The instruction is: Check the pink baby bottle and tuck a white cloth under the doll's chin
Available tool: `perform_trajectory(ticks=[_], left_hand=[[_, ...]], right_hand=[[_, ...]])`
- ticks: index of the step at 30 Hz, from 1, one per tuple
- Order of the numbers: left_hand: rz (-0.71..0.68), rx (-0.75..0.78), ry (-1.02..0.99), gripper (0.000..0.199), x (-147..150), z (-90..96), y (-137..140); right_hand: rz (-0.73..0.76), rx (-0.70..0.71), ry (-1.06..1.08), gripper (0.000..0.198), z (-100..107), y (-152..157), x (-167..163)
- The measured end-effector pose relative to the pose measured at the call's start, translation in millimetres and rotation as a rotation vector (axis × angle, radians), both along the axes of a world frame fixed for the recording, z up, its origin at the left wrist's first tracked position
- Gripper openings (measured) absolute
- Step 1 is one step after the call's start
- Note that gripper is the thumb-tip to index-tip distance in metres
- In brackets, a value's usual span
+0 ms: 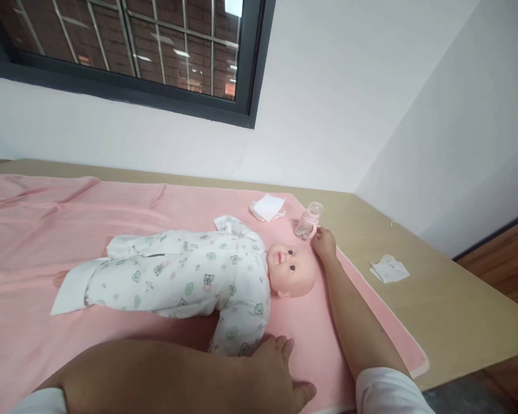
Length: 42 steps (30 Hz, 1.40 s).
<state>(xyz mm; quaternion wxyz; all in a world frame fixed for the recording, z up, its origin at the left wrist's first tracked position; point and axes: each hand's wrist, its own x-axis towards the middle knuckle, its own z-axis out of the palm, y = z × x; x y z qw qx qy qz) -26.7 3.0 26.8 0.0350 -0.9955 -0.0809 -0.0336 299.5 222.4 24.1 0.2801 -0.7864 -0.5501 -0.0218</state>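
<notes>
A baby doll (292, 270) in a white sleepsuit (198, 270) with green and grey animal prints lies on its back on a pink blanket (34, 230), head to the right. Just beyond its head a clear baby bottle (309, 221) with a pink handle leans to one side. My right hand (325, 242) reaches past the head, its fingers closed at the bottle's handle. My left hand (280, 371) rests low on the blanket beside the doll's near sleeve, fingers apart and thumb stretched out, holding nothing.
A pack of white wipes (267, 207) lies on the blanket behind the doll's head. On the bare tabletop (388, 310) to the right is a crumpled white tissue (389, 268). White walls (328, 98) and a dark-framed window (250, 86) stand behind.
</notes>
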Motion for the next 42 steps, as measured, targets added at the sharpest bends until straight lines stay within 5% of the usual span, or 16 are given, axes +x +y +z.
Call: perform_trajectory(ticks=[10, 19, 26, 42], left_hand=[[0.062, -0.075, -0.078, 0.064, -1, -9.1, -2], [-0.027, 0.140, -0.044, 0.053, -3, 7.7, -2], [-0.031, 0.169, -0.077, 0.050, -2, 5.2, -2], [0.025, 0.034, 0.042, 0.065, -2, 7.5, -2]], right_hand=[[0.013, -0.069, -0.057, 0.038, 2, -1, -2], [0.021, -0.075, -0.071, 0.040, 1, 1, -2], [0.010, -0.062, -0.081, 0.039, 2, -1, -2], [-0.015, -0.080, -0.046, 0.043, 5, -5, -6]])
